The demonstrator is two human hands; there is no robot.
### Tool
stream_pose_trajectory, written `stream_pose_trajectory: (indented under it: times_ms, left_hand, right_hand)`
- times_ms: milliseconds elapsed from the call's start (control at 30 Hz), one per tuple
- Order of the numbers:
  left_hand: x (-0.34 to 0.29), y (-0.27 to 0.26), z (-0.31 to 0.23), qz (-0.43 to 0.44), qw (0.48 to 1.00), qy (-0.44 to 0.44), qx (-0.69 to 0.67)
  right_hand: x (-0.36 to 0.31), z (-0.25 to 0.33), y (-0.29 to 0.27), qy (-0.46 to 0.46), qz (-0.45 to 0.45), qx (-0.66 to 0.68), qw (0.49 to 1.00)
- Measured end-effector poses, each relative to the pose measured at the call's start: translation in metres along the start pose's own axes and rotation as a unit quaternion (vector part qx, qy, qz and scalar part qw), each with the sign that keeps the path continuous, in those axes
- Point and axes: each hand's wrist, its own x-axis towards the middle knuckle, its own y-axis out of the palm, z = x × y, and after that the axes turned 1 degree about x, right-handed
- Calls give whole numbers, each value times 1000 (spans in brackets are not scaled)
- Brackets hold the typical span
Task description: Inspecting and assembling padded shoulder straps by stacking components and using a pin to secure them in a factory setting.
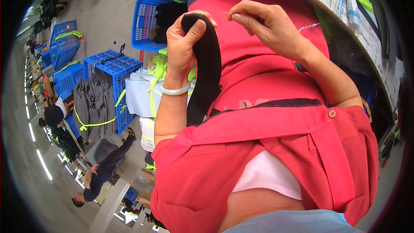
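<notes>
My left hand (181,45) is raised above my lap and closed around the upper end of a long black fabric strip (206,67), thumb pressed on its face. The strip curves down beside my wrist, which wears a pale bangle (175,89). To its right, my right hand (274,28) pinches a thin needle (224,13) between thumb and forefinger. The needle points toward the strip and stays apart from it. Whether thread runs from it is too fine to tell. Beneath both hands spreads my red apron (263,60).
At left stand a blue crate (140,23) holding black pieces, more blue crates (114,67), and grey bundled fabric pieces (92,101). Pale stacked pieces (140,92) lie near my left forearm. A worn bench edge (366,34) runs along the right. Another person (105,170) is at lower left.
</notes>
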Motion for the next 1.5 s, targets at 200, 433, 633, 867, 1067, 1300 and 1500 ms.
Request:
stream_pose_trajectory:
  times_ms: [200,433,633,867,1067,1300,1500]
  left_hand:
    - [0,-26,13,82,981,61,168]
    - [-15,-9,8,47,995,18,81]
    - [-22,-7,2,74,975,53,202]
    - [-25,-9,5,89,967,59,232]
    - [-25,-8,5,106,957,71,259]
    - [-29,-7,5,113,954,58,270]
    - [-31,-8,8,118,955,65,265]
  right_hand:
    - [0,3,3,13,25,-19,999]
    - [3,16,0,-31,54,-84,995]
    - [2,24,0,-30,100,-130,986]
    - [-3,26,-1,-13,110,-142,984]
    - [-6,22,1,-27,114,-135,984]
    - [-10,22,2,-5,128,-133,983]
    - [-11,25,1,3,139,-167,976]
